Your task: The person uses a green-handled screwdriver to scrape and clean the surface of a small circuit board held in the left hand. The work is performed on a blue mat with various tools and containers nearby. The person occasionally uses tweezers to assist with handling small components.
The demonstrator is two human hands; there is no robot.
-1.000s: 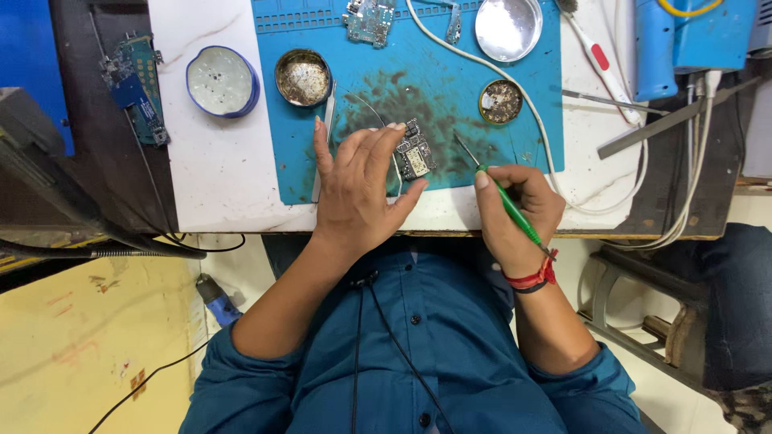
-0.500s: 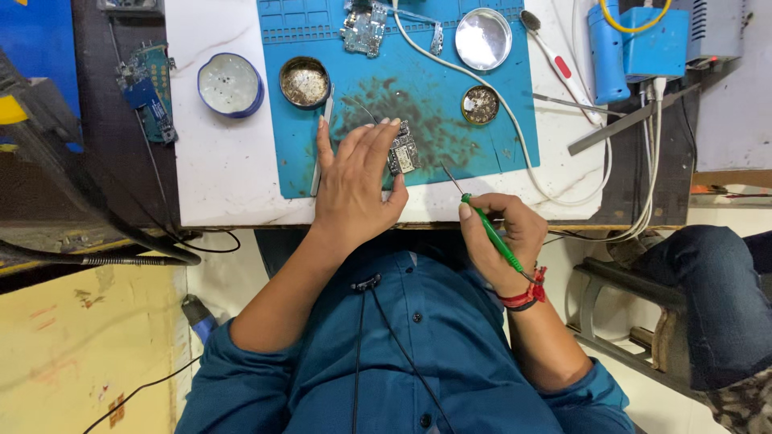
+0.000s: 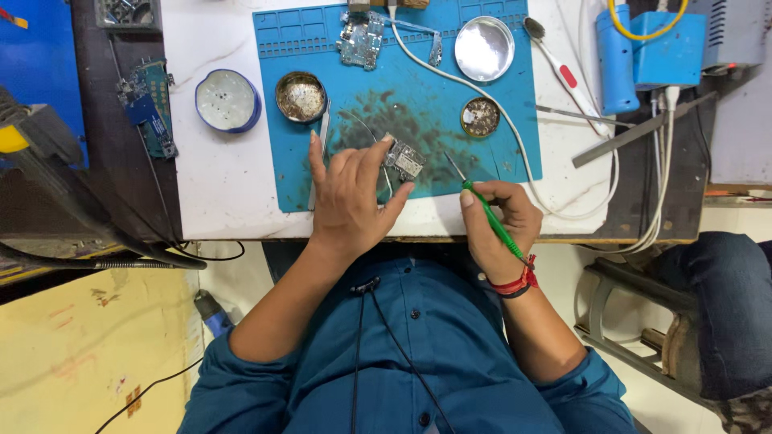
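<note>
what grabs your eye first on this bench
The bright blue rubber work mat on the white tabletop, smudged dark at its middle. There the left hand pinches a small metal circuit board, while the right hand aims a thin green-handled probe toward it.

A white marble-look table point(image 3: 233, 189) carries a blue work mat point(image 3: 490, 153) and blue-rimmed dish point(image 3: 228, 100).
</note>
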